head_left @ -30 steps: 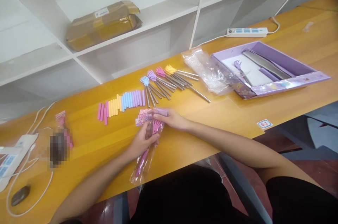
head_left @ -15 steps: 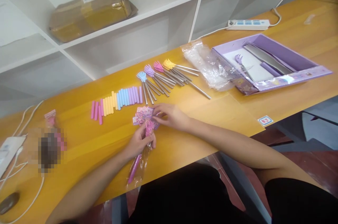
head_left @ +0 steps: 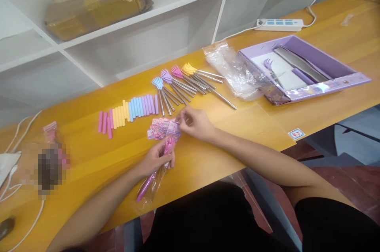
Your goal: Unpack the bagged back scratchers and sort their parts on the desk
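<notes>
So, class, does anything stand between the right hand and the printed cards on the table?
Nothing visible does. The right hand is at the right edge of the printed cards; whether it pinches one is unclear. The left hand, holding the bagged pink piece, is on their near side, not between.

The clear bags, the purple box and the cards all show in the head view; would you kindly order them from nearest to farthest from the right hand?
From the right hand:
1. Cards: at its fingertips, on the left.
2. Clear bags: beyond it, to the right.
3. Purple box: farther right, past the bags.
</notes>
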`<action>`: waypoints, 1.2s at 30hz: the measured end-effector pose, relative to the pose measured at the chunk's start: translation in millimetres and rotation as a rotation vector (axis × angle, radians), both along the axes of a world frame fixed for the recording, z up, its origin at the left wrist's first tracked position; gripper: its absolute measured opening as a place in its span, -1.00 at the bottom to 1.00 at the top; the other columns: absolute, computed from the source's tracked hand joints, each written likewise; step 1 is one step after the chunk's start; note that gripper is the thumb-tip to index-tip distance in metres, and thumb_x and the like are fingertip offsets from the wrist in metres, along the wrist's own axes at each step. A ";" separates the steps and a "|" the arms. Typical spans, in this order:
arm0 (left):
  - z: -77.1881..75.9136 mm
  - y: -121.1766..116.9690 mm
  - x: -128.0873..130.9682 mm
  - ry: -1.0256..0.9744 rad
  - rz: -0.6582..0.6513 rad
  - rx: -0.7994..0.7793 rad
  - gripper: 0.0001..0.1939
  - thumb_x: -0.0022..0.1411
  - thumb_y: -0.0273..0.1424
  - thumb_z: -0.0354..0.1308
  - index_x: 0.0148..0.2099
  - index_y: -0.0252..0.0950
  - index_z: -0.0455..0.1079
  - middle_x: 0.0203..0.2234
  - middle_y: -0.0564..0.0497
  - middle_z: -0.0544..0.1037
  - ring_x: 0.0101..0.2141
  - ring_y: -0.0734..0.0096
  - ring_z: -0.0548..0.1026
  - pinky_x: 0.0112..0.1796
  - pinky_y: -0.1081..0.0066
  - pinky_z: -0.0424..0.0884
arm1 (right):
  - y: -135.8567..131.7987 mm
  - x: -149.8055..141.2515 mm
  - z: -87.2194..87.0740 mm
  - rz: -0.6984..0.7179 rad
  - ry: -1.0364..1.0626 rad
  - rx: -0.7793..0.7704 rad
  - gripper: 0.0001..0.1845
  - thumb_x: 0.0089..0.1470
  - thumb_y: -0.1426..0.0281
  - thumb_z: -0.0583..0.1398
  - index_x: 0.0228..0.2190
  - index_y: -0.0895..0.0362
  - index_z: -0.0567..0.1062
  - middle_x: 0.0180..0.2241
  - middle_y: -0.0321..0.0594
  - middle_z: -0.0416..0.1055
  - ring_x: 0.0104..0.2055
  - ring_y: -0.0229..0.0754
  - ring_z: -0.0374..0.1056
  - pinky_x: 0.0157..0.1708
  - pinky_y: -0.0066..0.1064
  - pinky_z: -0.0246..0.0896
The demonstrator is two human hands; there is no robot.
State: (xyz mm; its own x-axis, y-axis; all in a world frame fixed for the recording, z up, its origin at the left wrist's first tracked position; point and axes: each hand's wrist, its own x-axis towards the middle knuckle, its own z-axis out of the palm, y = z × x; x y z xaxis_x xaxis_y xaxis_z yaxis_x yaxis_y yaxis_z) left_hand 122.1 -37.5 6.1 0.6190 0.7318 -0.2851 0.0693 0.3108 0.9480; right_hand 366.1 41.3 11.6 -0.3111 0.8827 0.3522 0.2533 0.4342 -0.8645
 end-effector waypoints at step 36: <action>2.0 -4.5 3.4 -0.053 0.007 -0.009 -0.35 0.39 -0.32 0.30 0.43 -0.35 0.25 -0.44 0.07 0.57 -0.45 0.42 0.50 -0.31 0.37 0.44 | 20.5 15.0 0.8 0.300 0.296 -0.294 -0.54 0.21 -0.03 0.39 -0.38 0.12 0.56 -0.16 -0.13 0.40 -0.17 -0.13 0.35 -0.18 -0.31 0.30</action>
State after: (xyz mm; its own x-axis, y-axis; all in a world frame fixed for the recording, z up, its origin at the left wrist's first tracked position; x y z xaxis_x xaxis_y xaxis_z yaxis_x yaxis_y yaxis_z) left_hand 125.5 -42.0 8.2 0.6285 0.7335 -0.2586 0.0170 0.3195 0.9474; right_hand 381.2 61.8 12.4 -0.4904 0.8448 0.2140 -0.1190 0.1783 -0.9768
